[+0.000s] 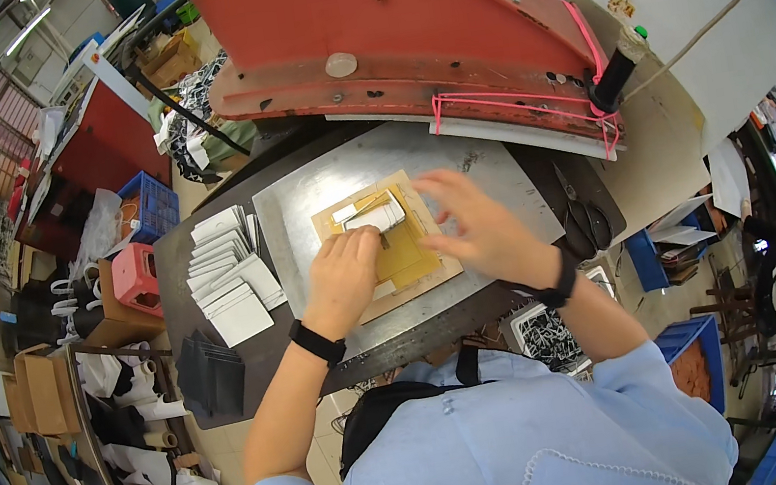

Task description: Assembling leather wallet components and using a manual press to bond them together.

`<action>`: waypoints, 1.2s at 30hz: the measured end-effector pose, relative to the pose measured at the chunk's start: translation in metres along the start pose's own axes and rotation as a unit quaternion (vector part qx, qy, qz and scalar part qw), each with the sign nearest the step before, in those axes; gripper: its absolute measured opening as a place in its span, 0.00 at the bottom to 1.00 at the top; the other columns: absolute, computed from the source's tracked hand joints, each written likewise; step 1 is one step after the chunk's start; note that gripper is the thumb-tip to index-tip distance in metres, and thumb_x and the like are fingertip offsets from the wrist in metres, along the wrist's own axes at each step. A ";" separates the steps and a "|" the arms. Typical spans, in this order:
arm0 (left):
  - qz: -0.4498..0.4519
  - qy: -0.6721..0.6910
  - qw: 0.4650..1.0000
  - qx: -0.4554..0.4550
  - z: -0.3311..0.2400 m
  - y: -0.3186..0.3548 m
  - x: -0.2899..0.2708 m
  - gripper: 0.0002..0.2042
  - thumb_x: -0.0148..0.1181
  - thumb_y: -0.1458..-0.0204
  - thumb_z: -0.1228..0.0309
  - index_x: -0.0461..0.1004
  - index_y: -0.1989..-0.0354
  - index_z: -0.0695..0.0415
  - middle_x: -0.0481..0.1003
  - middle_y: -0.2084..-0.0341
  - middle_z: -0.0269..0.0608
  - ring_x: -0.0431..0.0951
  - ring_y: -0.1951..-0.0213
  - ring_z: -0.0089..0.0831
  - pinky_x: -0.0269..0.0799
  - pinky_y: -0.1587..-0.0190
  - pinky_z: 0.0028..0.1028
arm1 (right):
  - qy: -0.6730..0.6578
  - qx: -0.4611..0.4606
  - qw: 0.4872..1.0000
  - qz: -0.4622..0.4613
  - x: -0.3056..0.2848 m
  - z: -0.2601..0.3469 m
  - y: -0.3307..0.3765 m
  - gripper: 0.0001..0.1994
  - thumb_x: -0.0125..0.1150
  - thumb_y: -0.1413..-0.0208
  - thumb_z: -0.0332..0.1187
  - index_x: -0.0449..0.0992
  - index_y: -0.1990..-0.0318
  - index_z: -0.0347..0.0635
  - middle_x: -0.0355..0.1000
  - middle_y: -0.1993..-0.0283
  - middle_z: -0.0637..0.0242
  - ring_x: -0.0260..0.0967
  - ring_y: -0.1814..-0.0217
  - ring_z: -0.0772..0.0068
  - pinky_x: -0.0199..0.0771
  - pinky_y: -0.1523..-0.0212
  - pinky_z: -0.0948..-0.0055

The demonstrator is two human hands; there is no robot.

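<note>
white card [376, 215]: thin, light, bendy; i'd take it by an edge.
left hand [343, 274]: my grip pressed together on the yellow template [407, 255].
right hand [479, 220]: grip apart, hovering.

Light-blue short-sleeved shirt [525, 441], scalloped collar; black wristbands [317, 342] both wrists.

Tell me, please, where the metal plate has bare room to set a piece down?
The metal plate is bare on its right, between the cardboard jig and scissors, and along its far edge. The left is crowded: white card stacks and both hands.
</note>
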State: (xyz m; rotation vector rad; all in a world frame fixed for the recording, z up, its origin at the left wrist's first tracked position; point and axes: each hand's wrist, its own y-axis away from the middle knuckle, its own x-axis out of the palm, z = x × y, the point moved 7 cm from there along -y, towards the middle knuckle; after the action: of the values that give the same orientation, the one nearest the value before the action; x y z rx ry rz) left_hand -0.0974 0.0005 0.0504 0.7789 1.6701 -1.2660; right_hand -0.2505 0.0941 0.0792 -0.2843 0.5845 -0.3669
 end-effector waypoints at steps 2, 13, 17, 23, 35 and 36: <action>-0.011 0.049 0.998 -0.047 0.003 0.000 -0.014 0.13 0.58 0.46 0.72 0.70 0.54 0.62 0.79 0.63 0.46 0.80 0.61 0.39 0.73 0.56 0.33 | 0.026 -0.066 0.997 0.037 0.024 0.000 -0.012 0.15 0.63 0.42 0.32 0.75 0.47 0.42 0.74 0.57 0.64 0.73 0.60 0.73 0.72 0.63 0.76; -0.120 0.627 0.685 -0.352 0.025 0.061 -0.018 0.16 0.50 0.33 0.61 0.71 0.50 0.63 0.77 0.58 0.44 0.77 0.57 0.29 0.72 0.52 0.30 | -0.336 0.212 0.915 0.066 0.044 -0.024 0.014 0.10 0.63 0.38 0.32 0.77 0.55 0.35 0.74 0.71 0.74 0.65 0.74 0.88 0.63 0.74 0.86; -0.165 0.369 0.867 -0.293 0.016 0.073 -0.033 0.09 0.62 0.42 0.71 0.75 0.58 0.64 0.77 0.63 0.40 0.74 0.61 0.26 0.69 0.54 0.26 | -0.378 0.229 0.897 0.008 0.052 -0.035 0.027 0.09 0.64 0.38 0.33 0.77 0.56 0.37 0.74 0.72 0.74 0.65 0.75 0.88 0.63 0.74 0.86; -0.060 0.499 0.800 -0.327 -0.001 0.069 -0.003 0.11 0.67 0.45 0.70 0.76 0.60 0.64 0.77 0.69 0.34 0.73 0.64 0.20 0.69 0.58 0.22 | -0.382 0.228 0.895 -0.033 0.056 -0.046 0.043 0.09 0.63 0.38 0.33 0.80 0.57 0.36 0.74 0.72 0.73 0.65 0.74 0.88 0.63 0.73 0.85; -0.105 0.518 0.729 -0.436 0.096 0.175 -0.074 0.17 0.57 0.41 0.80 0.70 0.43 0.64 0.79 0.67 0.34 0.75 0.66 0.16 0.69 0.62 0.16 | -0.114 0.318 0.941 0.024 -0.094 -0.053 0.135 0.09 0.65 0.46 0.24 0.77 0.57 0.32 0.79 0.71 0.64 0.75 0.68 0.80 0.73 0.64 0.82; -0.109 0.488 0.743 -0.445 0.111 0.199 -0.083 0.17 0.57 0.41 0.80 0.70 0.43 0.64 0.77 0.69 0.32 0.73 0.67 0.15 0.66 0.63 0.16 | -0.085 0.340 0.936 0.032 -0.107 -0.065 0.153 0.10 0.66 0.47 0.25 0.77 0.57 0.32 0.79 0.72 0.64 0.74 0.69 0.80 0.73 0.65 0.81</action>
State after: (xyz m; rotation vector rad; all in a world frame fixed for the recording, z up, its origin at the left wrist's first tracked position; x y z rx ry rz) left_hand 0.1395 -0.0474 0.0330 0.6365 2.9087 0.0759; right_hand -0.3324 0.2650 0.0235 0.3674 0.2677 -0.4536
